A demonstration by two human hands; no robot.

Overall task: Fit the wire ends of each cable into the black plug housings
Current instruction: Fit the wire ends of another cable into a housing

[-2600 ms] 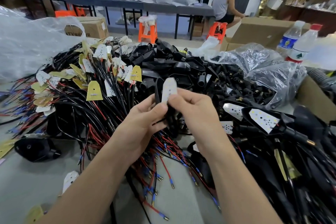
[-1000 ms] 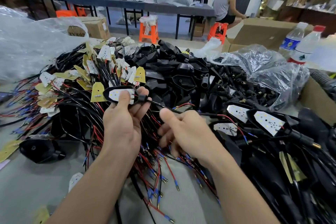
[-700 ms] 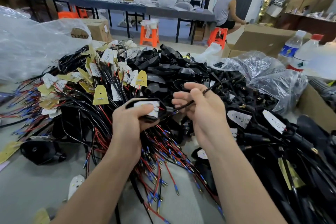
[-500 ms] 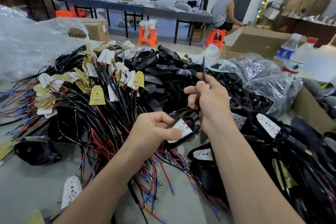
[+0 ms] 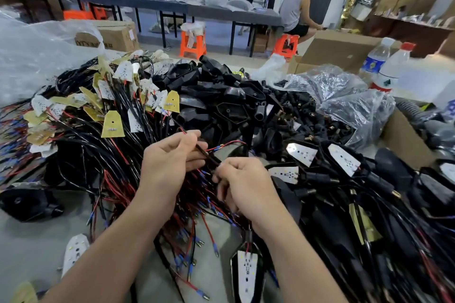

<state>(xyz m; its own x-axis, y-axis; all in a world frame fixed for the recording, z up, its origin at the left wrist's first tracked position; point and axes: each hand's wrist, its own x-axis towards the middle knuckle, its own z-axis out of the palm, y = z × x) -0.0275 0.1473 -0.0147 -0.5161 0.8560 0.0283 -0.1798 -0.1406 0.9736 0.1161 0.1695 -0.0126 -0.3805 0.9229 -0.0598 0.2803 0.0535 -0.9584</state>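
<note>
Both grips were grasping one black cable (image 5: 205, 154): the left hand (image 5: 170, 165) pinched it, the right hand (image 5: 246, 184) curled around it.

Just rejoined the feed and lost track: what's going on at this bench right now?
A person works bare-handed over a heap of cables. The left hand and right hand both pinch one black cable; red, blue-tipped wire ends stick out free beside it, in no housing yet. A housing with a white board lies below the right wrist; loose black housings are piled behind the hands.
</note>
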